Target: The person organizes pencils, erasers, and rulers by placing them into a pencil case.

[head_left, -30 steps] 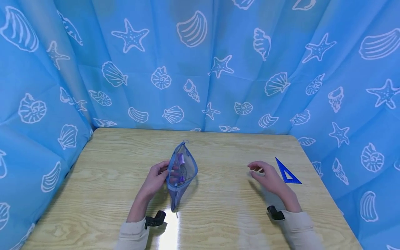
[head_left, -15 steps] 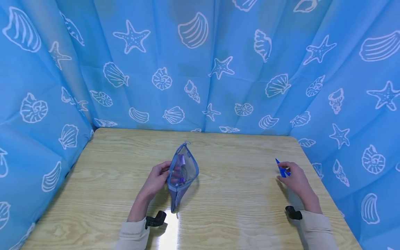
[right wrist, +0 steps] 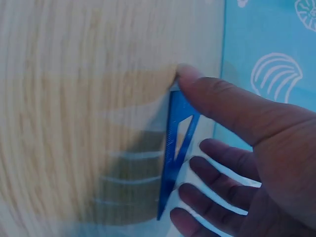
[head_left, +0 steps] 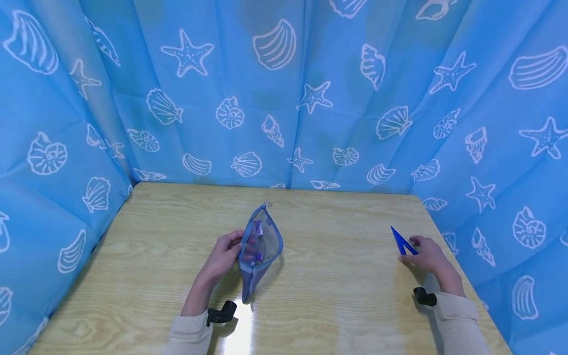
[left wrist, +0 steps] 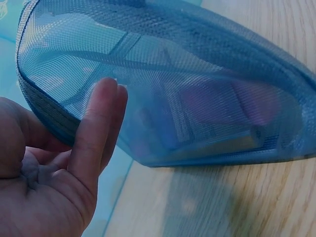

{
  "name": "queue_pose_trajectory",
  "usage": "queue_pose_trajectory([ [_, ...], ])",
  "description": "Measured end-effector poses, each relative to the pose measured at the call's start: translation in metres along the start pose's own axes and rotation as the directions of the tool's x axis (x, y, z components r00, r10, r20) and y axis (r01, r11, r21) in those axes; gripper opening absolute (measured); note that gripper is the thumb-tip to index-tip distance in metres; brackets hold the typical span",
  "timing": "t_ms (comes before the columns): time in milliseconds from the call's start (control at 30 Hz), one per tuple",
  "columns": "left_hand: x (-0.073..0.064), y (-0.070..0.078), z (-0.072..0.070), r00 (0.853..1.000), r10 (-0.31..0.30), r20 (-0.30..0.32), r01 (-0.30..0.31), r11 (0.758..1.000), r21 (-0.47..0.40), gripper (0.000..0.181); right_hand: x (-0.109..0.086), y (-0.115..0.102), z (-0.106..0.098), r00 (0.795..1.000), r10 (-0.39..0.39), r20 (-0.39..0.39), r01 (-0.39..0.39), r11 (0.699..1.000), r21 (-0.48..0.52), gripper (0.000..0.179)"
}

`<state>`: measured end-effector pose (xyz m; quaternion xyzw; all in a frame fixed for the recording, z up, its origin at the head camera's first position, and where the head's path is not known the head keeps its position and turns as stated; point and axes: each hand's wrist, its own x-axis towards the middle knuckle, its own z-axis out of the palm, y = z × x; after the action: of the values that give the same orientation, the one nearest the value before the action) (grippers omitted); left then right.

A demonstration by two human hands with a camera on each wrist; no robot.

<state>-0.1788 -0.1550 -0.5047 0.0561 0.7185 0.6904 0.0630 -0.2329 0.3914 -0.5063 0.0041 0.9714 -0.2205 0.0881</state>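
Note:
A blue mesh zip pouch [head_left: 252, 282] stands upright on the table with its mouth spread, in the head view left of centre. My left hand [head_left: 224, 254] holds its left side near the rim; in the left wrist view two long fingers [left wrist: 91, 133] lie against the mesh. Blurred purple things [head_left: 259, 241] show inside it. Far to the right, a blue set square [head_left: 401, 241] lies on the table. My right hand [head_left: 428, 255] is at its lower right, covering one corner. The right wrist view shows my thumb [right wrist: 202, 86] at a corner and loosely bent fingers along the long edge.
The wooden table [head_left: 328, 276] stretches between the pouch and the set square. A blue curtain [head_left: 333, 138] with white shells and starfish hangs along the table's back and both sides. Black wrist cameras [head_left: 222, 312] sit at both cuffs.
My right hand has moved right from the middle of the table, passed over the set square and now sits at its lower right. The left hand and pouch have barely moved.

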Motion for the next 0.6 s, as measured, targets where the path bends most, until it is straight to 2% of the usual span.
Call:
queue_pose_trajectory([
  [233, -0.0021, -0.0005, 0.0007, 1.000, -0.003, 0.006, 0.003, 0.999, -0.040, 0.036, 0.0012, 0.0092, 0.0041, 0.999, 0.036, -0.009, -0.036, 0.996, 0.076, 0.076],
  [600, -0.0041, 0.0009, -0.0016, 1.000, -0.013, -0.015, 0.013, 0.999, -0.037, 0.038, 0.0027, 0.0053, 0.0013, 0.995, 0.098, 0.004, -0.097, 0.988, 0.117, 0.070],
])
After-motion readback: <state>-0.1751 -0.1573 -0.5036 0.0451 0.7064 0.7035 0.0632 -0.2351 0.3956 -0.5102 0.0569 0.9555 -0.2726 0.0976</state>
